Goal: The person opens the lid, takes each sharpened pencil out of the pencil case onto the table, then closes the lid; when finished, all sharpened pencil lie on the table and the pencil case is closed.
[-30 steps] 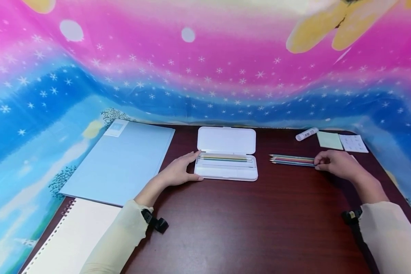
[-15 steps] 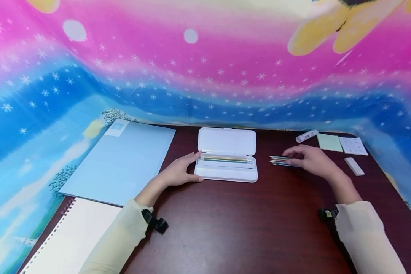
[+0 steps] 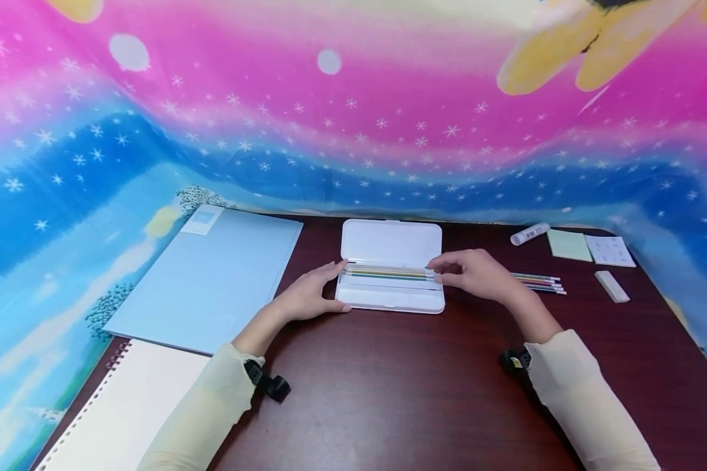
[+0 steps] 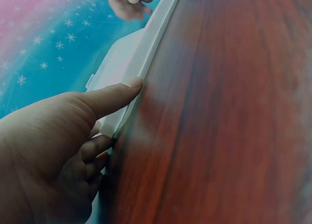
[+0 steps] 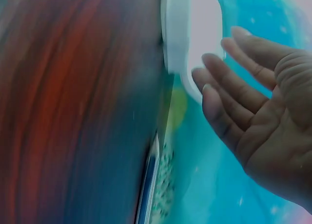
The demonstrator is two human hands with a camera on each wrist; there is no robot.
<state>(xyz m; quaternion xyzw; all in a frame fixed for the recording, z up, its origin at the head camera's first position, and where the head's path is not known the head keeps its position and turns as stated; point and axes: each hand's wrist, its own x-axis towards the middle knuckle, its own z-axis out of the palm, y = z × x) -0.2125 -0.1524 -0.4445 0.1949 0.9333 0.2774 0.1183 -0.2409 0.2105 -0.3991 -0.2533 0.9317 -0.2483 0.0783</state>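
A white pencil case (image 3: pixel 391 299) lies with its lid (image 3: pixel 391 241) raised at the back. Inside, several pencils (image 3: pixel 383 275) lie side by side in the rear compartment. My left hand (image 3: pixel 302 293) holds the case's left end, thumb at the front edge and fingers toward the back corner. In the left wrist view the thumb presses the white case wall (image 4: pixel 151 39). My right hand (image 3: pixel 477 275) is over the right end of the case, fingers loosely bent; the right wrist view shows nothing between them. Behind that wrist, several coloured pencils (image 3: pixel 539 282) lie on the table, partly hidden.
A light blue folder (image 3: pixel 212 281) and a spiral notebook (image 3: pixel 124 405) lie on the left. At the right are a glue stick (image 3: pixel 530 233), green sticky notes (image 3: pixel 569 244), a white printed pad (image 3: pixel 609 251) and a white eraser (image 3: pixel 612 286). A patterned cloth (image 3: pixel 353 131) hangs behind the table.
My right hand has moved left from the loose pencils' far ends, across them, to the case's right end. The loose pencils stay on the table. My left hand has not moved.
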